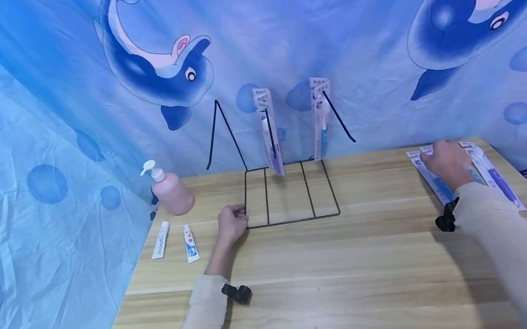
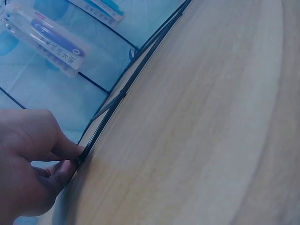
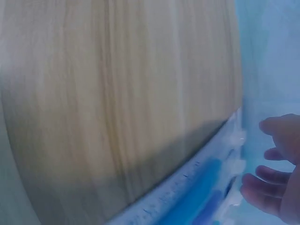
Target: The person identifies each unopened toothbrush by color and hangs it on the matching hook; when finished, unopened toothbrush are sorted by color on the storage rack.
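A: Left hand (image 1: 232, 223)?
B: We see it pinching the wire rack (image 1: 289, 193) at the near-left corner, wrist low on the table (image 1: 328, 263).
A: Right hand (image 1: 447, 161)?
B: Fingers spread loosely over the toothbrush packs (image 1: 495, 178), palm down; they lie just beneath it.

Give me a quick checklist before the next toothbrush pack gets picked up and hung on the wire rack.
1. Left hand pinching the wire rack corner: ok.
2. Rack base flat on the wooden table: ok.
3. Free hook on the rack's left side: ok.
4. Right hand over the toothbrush packs: ok.
5. Grip on one pack: cannot tell, fingers look relaxed.
6. Two hung packs clear of the free hook: ok.
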The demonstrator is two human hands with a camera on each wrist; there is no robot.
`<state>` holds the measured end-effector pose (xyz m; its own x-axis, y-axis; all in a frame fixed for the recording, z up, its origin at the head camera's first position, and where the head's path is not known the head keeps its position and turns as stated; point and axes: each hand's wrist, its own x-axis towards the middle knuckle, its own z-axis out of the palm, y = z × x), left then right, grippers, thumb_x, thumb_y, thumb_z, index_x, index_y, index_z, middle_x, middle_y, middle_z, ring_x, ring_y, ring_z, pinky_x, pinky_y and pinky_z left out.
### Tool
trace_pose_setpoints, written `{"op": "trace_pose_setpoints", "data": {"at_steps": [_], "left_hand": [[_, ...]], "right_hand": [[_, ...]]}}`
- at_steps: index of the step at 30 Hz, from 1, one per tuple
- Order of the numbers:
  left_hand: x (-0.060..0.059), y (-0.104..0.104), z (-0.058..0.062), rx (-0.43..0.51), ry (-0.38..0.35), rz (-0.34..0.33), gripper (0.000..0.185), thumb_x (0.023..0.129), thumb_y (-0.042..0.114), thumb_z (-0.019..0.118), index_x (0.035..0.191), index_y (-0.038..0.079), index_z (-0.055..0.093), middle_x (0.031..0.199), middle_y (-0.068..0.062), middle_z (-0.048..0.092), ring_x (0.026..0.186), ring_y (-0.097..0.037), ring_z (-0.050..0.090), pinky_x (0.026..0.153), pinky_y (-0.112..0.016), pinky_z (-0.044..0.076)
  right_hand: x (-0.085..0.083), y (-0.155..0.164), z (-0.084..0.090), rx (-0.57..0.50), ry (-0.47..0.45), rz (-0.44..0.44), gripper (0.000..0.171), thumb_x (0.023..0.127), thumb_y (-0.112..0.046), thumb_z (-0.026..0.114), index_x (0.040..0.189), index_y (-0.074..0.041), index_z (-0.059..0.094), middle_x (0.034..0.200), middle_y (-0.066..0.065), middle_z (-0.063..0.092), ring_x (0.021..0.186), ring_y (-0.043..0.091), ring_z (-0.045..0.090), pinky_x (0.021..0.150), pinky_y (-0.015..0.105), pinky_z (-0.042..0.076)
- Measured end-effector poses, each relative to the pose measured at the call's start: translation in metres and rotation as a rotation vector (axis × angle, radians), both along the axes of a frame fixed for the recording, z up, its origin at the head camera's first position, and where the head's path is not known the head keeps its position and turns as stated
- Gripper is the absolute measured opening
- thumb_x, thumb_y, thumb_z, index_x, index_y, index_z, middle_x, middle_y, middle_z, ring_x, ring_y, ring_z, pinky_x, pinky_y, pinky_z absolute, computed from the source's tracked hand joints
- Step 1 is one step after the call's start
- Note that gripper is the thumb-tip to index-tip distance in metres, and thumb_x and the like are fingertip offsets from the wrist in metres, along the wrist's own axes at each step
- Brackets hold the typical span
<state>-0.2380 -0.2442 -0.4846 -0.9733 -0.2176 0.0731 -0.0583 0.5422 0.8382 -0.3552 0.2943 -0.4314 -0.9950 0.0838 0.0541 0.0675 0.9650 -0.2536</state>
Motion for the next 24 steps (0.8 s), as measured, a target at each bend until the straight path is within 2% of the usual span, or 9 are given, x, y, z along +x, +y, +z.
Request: {"op": "trace_pose_setpoints", "data": {"at_steps": [6,9,12,16,19,24], "left_hand": [[0.001,0.002,-0.001,-0.008,0.011,-0.004,0.035,0.08,-0.013,0.063,0.115,-0.012,0.066,0.096,-0.019,0.066,0.09,-0.029,0.063,0.08,-0.033,0.058],[0.001,0.003,0.0,-0.01,0.011,-0.009,0.034,0.081,-0.013,0.062,0.115,-0.012,0.066,0.096,-0.019,0.066,0.089,-0.029,0.063,0.08,-0.032,0.058],[0.001,0.004,0.002,-0.005,0.008,-0.008,0.035,0.082,-0.013,0.062,0.116,-0.012,0.066,0.097,-0.019,0.066,0.089,-0.028,0.063,0.08,-0.032,0.058],[0.0,0.004,0.003,0.003,0.002,-0.007,0.035,0.081,-0.014,0.062,0.116,-0.012,0.065,0.097,-0.019,0.065,0.09,-0.028,0.063,0.08,-0.032,0.058],[0.001,0.004,0.003,-0.003,0.006,-0.008,0.035,0.082,-0.013,0.062,0.116,-0.012,0.065,0.098,-0.019,0.065,0.09,-0.029,0.063,0.081,-0.033,0.058],[0.004,0.001,0.0,0.006,-0.014,-0.005,0.036,0.083,-0.013,0.061,0.119,-0.012,0.064,0.1,-0.018,0.064,0.092,-0.028,0.061,0.079,-0.031,0.058]], "right_hand": [[0.001,0.007,-0.019,-0.055,-0.057,0.0,0.039,0.095,-0.028,0.052,0.084,0.009,0.054,0.082,0.03,0.057,0.074,0.044,0.055,0.059,0.056,0.046],[0.002,0.008,-0.024,-0.079,-0.051,-0.012,0.034,0.093,-0.024,0.05,0.075,0.003,0.052,0.076,0.027,0.056,0.069,0.041,0.054,0.057,0.055,0.046],[0.001,0.008,-0.026,-0.085,-0.039,-0.022,0.031,0.093,-0.021,0.05,0.074,0.003,0.053,0.077,0.027,0.057,0.072,0.043,0.056,0.058,0.057,0.046],[-0.001,0.003,-0.021,-0.091,-0.017,-0.028,0.03,0.095,-0.018,0.046,0.078,0.005,0.054,0.083,0.032,0.058,0.077,0.048,0.057,0.06,0.06,0.046],[-0.001,-0.004,-0.011,-0.097,0.043,-0.015,0.031,0.095,-0.017,0.044,0.078,0.008,0.053,0.085,0.036,0.056,0.077,0.051,0.056,0.061,0.061,0.045],[0.001,-0.013,0.004,-0.085,0.105,0.035,0.03,0.093,-0.016,0.049,0.077,0.008,0.053,0.072,0.027,0.054,0.066,0.042,0.054,0.055,0.053,0.044]]}}
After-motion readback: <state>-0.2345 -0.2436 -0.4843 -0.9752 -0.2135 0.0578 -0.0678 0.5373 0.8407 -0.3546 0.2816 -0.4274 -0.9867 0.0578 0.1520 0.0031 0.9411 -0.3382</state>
